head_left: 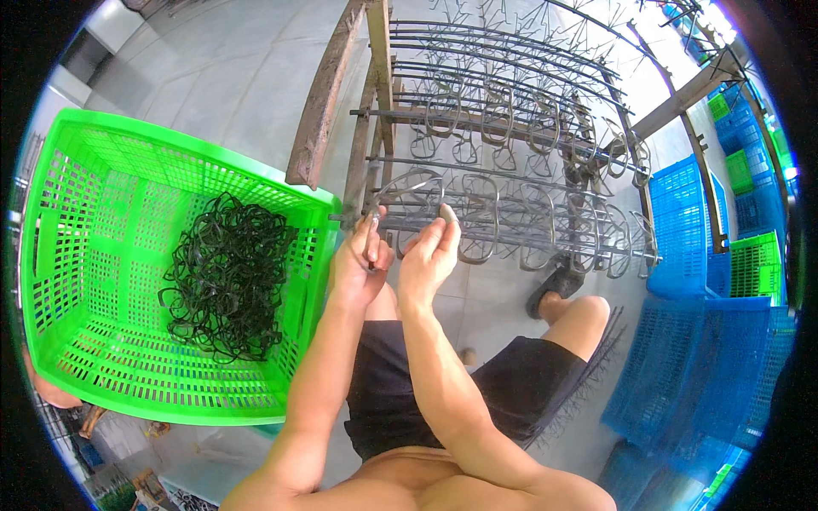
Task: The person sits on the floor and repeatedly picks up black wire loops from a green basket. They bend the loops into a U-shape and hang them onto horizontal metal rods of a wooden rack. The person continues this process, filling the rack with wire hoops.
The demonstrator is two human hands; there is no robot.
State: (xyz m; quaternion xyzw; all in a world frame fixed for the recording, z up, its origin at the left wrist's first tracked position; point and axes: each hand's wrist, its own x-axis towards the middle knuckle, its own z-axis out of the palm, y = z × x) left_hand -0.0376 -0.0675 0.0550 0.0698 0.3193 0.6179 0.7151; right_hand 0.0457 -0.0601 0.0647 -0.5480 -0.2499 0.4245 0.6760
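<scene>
My left hand (361,260) and my right hand (431,254) are raised side by side at the near left end of a rack of metal rods. Between them is a thin, curved grey frame-like loop (414,175). The fingers of both hands are closed at its lower ends. Whether the loop also rests on a rod is hard to make out. Similar open loops (480,218) hang in a row along the rods to the right of my hands. A green plastic basket (183,149) to my left holds a tangled heap of black loop-shaped pieces (232,277).
Worn upright bars (327,94) of the rack stand just beyond my hands. Prongs (520,25) stick out from its far rods. Blue crates (673,375) are stacked at the right, with green crates (756,264) among them. My knee (588,319) is close to the rack's near side.
</scene>
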